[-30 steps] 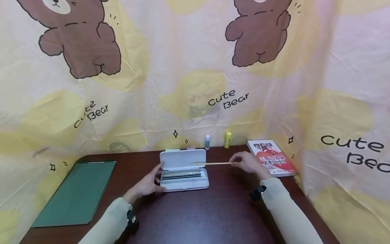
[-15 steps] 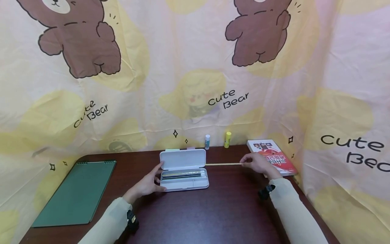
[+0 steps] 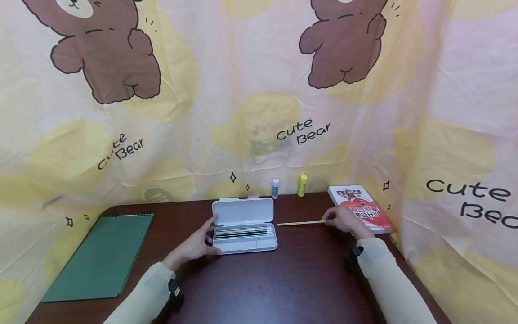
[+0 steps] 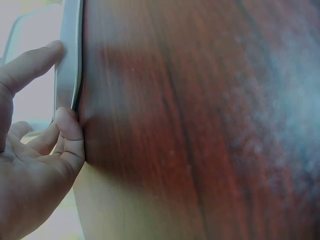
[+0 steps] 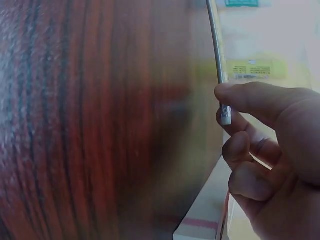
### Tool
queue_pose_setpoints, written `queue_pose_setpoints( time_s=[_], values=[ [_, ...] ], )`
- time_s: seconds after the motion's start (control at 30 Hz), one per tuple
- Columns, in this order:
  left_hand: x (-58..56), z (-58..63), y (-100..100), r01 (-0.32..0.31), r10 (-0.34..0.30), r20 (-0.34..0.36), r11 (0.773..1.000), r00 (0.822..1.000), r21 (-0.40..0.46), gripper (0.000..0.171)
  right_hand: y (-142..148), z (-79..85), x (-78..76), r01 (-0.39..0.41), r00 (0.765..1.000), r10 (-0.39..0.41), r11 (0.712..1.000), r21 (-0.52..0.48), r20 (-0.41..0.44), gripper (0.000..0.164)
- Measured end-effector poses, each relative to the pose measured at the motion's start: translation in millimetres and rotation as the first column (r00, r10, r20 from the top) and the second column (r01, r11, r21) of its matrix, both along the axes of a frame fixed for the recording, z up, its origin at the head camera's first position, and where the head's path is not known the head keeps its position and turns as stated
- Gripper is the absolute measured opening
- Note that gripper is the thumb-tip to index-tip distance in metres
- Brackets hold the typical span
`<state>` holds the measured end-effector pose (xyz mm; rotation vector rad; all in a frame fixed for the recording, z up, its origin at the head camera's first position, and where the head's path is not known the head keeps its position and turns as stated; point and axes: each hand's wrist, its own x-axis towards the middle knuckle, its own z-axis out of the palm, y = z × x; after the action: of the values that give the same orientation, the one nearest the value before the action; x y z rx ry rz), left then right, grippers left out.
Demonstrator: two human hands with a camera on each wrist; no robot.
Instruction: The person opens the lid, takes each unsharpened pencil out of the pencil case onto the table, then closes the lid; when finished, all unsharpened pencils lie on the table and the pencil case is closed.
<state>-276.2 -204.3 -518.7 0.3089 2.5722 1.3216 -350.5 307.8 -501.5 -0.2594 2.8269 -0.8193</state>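
Note:
In the head view a white pencil case (image 3: 243,212) lies open at the table's far middle, its lid tipped back. Several dark and light pencils (image 3: 240,232) rest in its rear compartment. My left hand (image 3: 194,244) grips the case's left end; in the left wrist view the thumb (image 4: 37,62) presses against the case's side wall (image 4: 69,65). To the right of the case, my right hand (image 3: 341,219) pinches a pale pencil (image 3: 299,223) near one end, its other end pointing left at the case. The right wrist view shows a white eraser (image 5: 226,121) in a silver ferrule just past the fingertips.
A green spiral notepad (image 3: 101,258) lies at the left. Behind the case stand a white-capped glue stick (image 3: 275,190) and a yellow tube (image 3: 302,186), near the bear-print curtain (image 3: 194,135). A red and white book (image 3: 366,210) lies right beside my right hand.
My right hand has drawn the pencil rightward, out from in front of the case's lid, then slightly nearer to me. The left hand and the case have stayed put.

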Motion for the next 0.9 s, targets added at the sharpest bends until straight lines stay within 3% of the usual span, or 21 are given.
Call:
queue_pose_setpoints(
  time_s=[0.4, 0.9],
  values=[
    [-0.2, 0.7, 0, -0.002, 0.002, 0.005, 1.0, 1.0, -0.003, 0.115, -6, -5.6, -2.3, 0.022, 0.999, -0.023, 0.999, 0.026, 0.027, 0.007],
    [-0.1, 0.5, 0, -0.004, 0.004, 0.007, 1.0, 1.0, -0.002, 0.115, -18, -1.9, 5.5, 0.013, 0.999, -0.011, 0.999, -0.05, 0.038, 0.019]
  ],
)
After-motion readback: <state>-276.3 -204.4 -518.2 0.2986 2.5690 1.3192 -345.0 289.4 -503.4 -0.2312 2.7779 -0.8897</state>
